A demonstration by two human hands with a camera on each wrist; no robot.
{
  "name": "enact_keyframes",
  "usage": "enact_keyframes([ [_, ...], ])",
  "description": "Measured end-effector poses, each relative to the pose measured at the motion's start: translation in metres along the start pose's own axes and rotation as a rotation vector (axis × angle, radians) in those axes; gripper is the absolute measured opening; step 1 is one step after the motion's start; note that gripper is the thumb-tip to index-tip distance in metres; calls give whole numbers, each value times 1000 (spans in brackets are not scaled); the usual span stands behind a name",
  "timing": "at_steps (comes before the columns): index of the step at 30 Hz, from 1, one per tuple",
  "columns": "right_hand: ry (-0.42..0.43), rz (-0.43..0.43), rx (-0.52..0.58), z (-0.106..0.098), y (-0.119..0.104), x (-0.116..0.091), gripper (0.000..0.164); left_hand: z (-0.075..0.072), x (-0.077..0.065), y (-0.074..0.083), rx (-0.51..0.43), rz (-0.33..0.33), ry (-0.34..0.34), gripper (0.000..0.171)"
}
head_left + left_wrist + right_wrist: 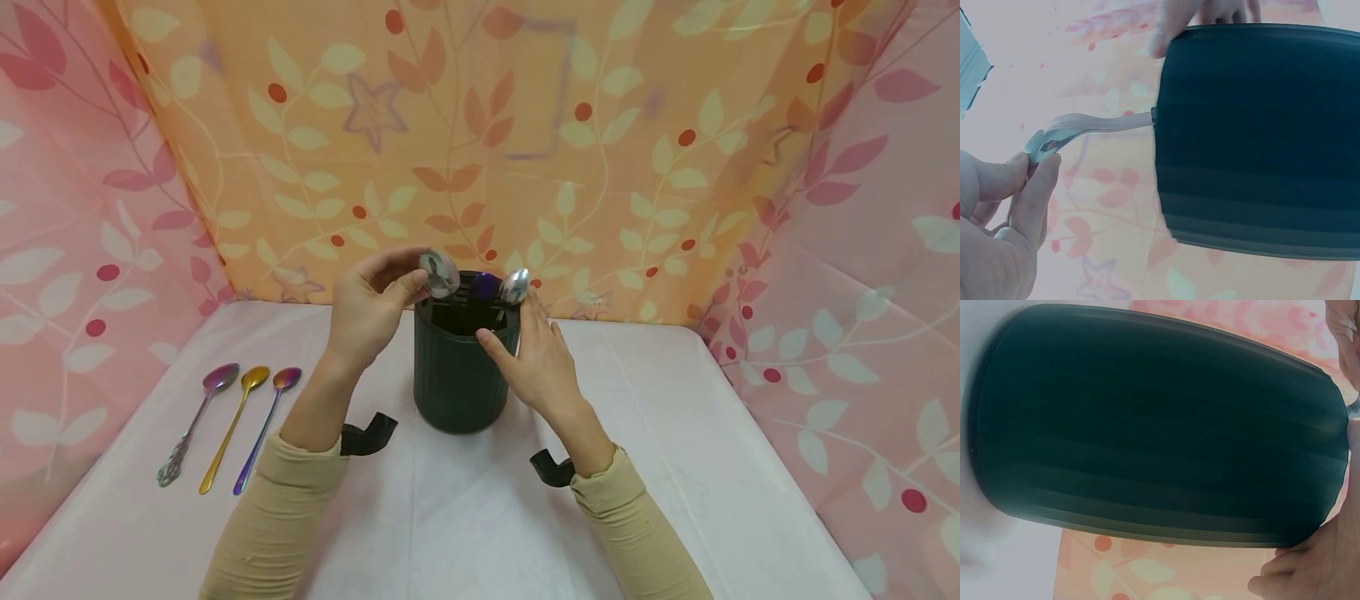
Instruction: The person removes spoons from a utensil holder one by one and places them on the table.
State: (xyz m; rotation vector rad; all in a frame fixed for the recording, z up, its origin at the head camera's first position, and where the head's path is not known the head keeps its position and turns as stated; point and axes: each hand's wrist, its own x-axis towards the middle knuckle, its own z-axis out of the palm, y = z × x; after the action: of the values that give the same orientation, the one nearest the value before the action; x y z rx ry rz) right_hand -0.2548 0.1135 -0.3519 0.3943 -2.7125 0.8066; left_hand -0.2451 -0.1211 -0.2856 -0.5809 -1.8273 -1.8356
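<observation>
A dark green ribbed utensil holder (461, 375) stands upright at the middle of the table. My left hand (367, 312) pinches a silver spoon (440, 275) by its bowl between thumb and fingers. In the left wrist view the spoon's handle (1119, 123) runs to the holder's rim, and its lower part is hidden. My right hand (540, 358) rests at the holder's right side, thumb at the front rim and fingers extended along the far side. Above the rim show the bowls of a purple-blue spoon (486, 286) and another silver spoon (516, 286), close to the right fingertips.
Left of the holder, three spoons lie side by side on the white-covered table (450, 517): an ornate-handled spoon (174, 460), a gold spoon (225, 442) and a rainbow-coloured spoon (258, 437). Floral cloth walls (465, 125) enclose the back and both sides.
</observation>
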Motion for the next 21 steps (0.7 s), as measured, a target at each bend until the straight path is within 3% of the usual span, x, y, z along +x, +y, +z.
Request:
enact_keyframes([
  [6,4,-2,8,1,0,0,106,-9,-1,10,-31,14,53,30],
  [14,11,2,18,1,1,1,105,-22,0,16,-87,92,132,33],
  [21,8,-3,15,1,1,1,106,-36,0,19,-188,79,200,31],
])
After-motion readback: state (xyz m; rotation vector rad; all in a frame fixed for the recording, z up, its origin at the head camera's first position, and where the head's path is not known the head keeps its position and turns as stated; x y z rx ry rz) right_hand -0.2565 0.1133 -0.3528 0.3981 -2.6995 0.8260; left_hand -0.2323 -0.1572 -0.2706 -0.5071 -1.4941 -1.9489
